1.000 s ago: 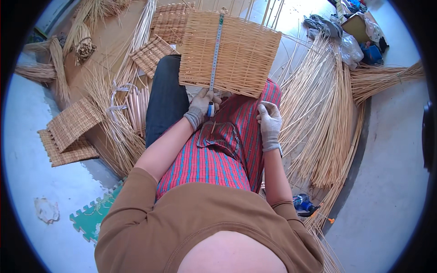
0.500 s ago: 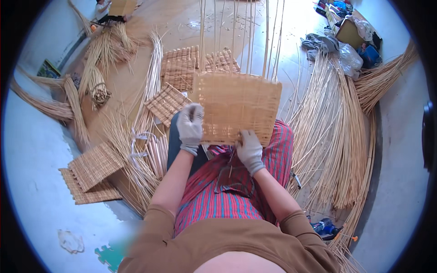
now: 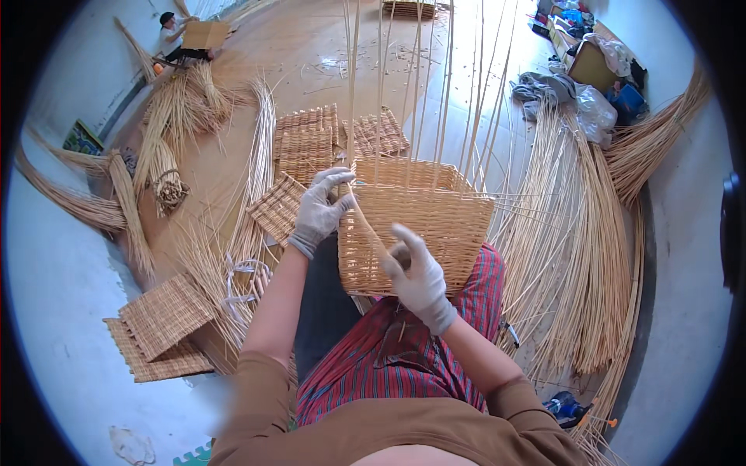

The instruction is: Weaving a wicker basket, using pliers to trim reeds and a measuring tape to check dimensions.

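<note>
A half-woven wicker basket (image 3: 416,233) rests on my lap, its open top tilted away and its near wall facing me. Long upright stakes (image 3: 447,93) rise from its rim. At the basket's upper left corner my left hand (image 3: 320,208), in a pale glove, is closed with fingers and thumb pinching the rim. From that corner a loose weaving strand (image 3: 367,224) curves down across the near wall to my gloved right hand (image 3: 420,276). The right hand, slightly blurred, has its forefinger raised and the strand's lower end at its thumb and fingers.
Woven panels (image 3: 307,140) lie on the floor beyond my knees, with more panels (image 3: 167,314) at the left. Long loose canes (image 3: 583,256) spread along the right. Cane bundles (image 3: 167,182) lie far left, near a seated person (image 3: 172,35). Bags and clutter (image 3: 594,109) stand far right.
The basket has tipped and come lower, so its open top and a side wall now show. My left hand has reached its upper corner; my right hand has left the bottom edge for the strand.
</note>
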Demonstrator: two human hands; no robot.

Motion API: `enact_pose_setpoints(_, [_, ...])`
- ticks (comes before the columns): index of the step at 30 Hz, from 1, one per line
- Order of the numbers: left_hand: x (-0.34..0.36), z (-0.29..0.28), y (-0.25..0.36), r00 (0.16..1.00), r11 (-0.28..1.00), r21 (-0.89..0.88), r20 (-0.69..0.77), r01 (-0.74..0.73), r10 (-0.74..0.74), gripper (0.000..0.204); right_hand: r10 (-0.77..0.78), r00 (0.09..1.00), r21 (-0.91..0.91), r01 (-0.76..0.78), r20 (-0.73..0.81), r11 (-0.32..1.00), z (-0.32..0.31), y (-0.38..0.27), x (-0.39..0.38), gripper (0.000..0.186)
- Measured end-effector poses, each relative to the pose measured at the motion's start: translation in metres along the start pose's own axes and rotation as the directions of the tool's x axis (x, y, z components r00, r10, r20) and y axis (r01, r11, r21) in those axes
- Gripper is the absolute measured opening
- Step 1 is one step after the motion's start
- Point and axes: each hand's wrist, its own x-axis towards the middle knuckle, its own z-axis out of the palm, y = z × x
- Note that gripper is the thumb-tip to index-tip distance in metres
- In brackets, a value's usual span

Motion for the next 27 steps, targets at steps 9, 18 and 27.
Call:
enact_pose_setpoints(9, [0.008, -0.002, 0.002, 0.985, 0.979, -0.174, 0.15, 0.107, -0.081, 0.032, -0.237, 0.915, 0.291, 0.336, -0.328, 0.896, 0.004, -0.004, 0.088, 0.017])
enact_pose_setpoints(18, [0.003, -0.004, 0.044, 0.953, 0.892, 0.341, 0.165, -0.299, 0.256, 0.069, 0.224, 0.935, 0.115, -0.199, -0.273, 0.973, -0.03, 0.005, 0.136, 0.018])
enact_pose_setpoints(27, [-0.001, -0.002, 0.051, 0.951, 0.72, 0.66, 0.309, -0.213, -0.003, 0.082, -0.009, 0.956, 0.118, 0.046, -0.293, 0.992, -0.024, -0.03, 0.203, 0.078])
